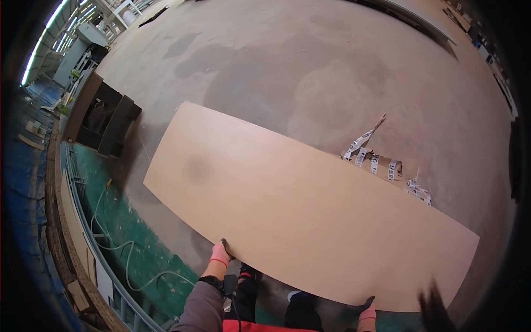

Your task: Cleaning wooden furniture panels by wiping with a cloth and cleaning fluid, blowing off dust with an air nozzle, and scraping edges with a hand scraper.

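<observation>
A large flat light-brown board [298,205] stretches across the middle of the view, tilting down toward the right. Both my hands wear pink gloves with dark fingers and hold its near long edge. My left hand [220,253] grips that edge left of the board's middle, with the thumb on top and the other fingers hidden beneath. Farther right, my right hand [366,310] holds the same edge near the board's right end, its thumb over the top and its fingers out of sight underneath.
Torn cardboard with printed tape [376,160] lies beyond the board's far edge. To the left are a dark open cabinet [105,116], a pale hose [130,260] on green floor and a grey metal rail [105,265]. A dark blurred shape [434,310] shows at lower right.
</observation>
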`<control>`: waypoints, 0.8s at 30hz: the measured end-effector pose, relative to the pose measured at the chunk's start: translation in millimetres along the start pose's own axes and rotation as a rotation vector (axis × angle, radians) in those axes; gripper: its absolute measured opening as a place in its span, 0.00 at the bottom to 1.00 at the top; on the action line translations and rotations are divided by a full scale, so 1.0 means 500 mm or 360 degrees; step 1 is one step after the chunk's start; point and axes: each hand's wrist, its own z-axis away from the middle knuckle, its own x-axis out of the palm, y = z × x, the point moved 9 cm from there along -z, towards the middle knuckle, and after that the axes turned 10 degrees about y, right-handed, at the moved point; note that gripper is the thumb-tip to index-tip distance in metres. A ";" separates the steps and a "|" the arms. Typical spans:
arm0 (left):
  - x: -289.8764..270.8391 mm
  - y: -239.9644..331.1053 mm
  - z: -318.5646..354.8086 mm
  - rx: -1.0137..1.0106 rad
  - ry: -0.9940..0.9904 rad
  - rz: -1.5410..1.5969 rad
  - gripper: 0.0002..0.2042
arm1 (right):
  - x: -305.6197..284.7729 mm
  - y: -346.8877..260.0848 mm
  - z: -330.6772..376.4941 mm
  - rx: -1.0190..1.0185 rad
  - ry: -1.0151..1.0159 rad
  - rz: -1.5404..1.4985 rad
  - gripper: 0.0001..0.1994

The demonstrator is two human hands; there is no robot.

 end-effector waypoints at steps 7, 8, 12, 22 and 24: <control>-0.034 0.028 0.007 0.0011 0.0118 -0.0085 0.16 | 0.049 0.027 0.041 0.0186 0.0186 -0.0223 0.37; -0.020 0.021 0.024 -0.0010 0.0149 -0.0020 0.16 | 0.036 0.021 0.051 0.0191 0.0230 -0.0265 0.37; -0.011 0.019 0.052 0.0040 0.0186 0.0041 0.17 | 0.028 0.024 0.031 0.0147 0.0206 -0.0283 0.36; 0.000 0.004 0.006 0.0076 0.0025 -0.0092 0.17 | -0.078 0.032 -0.036 0.0026 0.0316 0.0272 0.36; 0.010 -0.005 0.020 0.0095 0.0056 -0.0022 0.17 | -0.053 0.015 0.029 0.0021 0.0371 0.0188 0.37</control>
